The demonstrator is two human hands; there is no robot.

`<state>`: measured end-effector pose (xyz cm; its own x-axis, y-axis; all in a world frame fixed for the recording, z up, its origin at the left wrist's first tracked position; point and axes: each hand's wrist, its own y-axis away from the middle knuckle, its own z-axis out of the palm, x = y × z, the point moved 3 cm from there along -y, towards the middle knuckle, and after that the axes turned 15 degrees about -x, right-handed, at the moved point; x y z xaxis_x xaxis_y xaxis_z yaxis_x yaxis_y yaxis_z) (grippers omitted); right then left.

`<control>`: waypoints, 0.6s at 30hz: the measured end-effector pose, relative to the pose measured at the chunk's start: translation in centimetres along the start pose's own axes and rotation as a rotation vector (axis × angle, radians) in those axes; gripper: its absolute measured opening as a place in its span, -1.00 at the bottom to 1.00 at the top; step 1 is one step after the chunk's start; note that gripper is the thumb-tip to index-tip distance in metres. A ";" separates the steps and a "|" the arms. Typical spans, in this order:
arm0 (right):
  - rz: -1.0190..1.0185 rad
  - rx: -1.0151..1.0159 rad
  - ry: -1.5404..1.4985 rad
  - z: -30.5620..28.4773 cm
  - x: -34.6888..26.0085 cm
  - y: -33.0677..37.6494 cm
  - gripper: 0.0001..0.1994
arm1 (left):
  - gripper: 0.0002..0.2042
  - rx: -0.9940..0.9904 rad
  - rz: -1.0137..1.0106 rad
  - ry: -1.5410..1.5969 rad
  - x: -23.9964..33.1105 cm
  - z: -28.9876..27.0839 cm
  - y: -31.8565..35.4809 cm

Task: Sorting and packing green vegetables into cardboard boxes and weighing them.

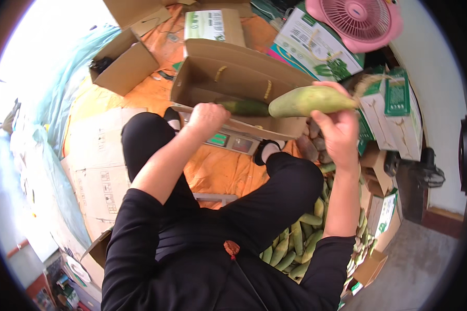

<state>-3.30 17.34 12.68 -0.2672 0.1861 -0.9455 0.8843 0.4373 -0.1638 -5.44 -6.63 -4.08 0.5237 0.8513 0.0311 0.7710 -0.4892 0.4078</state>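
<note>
Dressed in black, with a brown pendant [232,248] hanging over the chest, and seated with knees [146,132] spread wide, apparently to make room for an open box [244,78] in front. Holding out, in the right hand [340,127], a pale melon [302,101], clamped with thumb below and fingers behind, close to the narrow end, seemingly to leave most of the length free of the grip. Poised over the right end of the box, long axis crosswise and nearly level: blunt end pointing left, tapered, yellowish end pointing right, past the palm. Resting at the near wall of the box with the left hand [208,120], fingers curled, perhaps to steady the cardboard; impossible to tell whether clamped on the rim or only laid against it. Heaped beside the right leg: a pile [301,238] of similar melons, likely for easy reach. Showing below the near wall: a scale [231,141], its lit display facing the seat, presumably for reading. Visible inside the box: a dark melon [244,108], long axis also running left to right. Scattered farther off, on and around an orange sheet [210,173]: an open carton [124,65] and a pink fan [355,23].
</note>
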 end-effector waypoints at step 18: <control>0.545 -0.986 0.957 11.7 23.4 -8.6 -0.50 | -0.86 0.166 -0.072 0.208 0.8 1.5 -0.1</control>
<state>-12.63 7.63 -11.39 -0.4868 0.8451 -0.2210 0.4495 0.4593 0.7661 -4.55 -6.18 -5.42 0.3926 0.8974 0.2011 0.8615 -0.4354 0.2611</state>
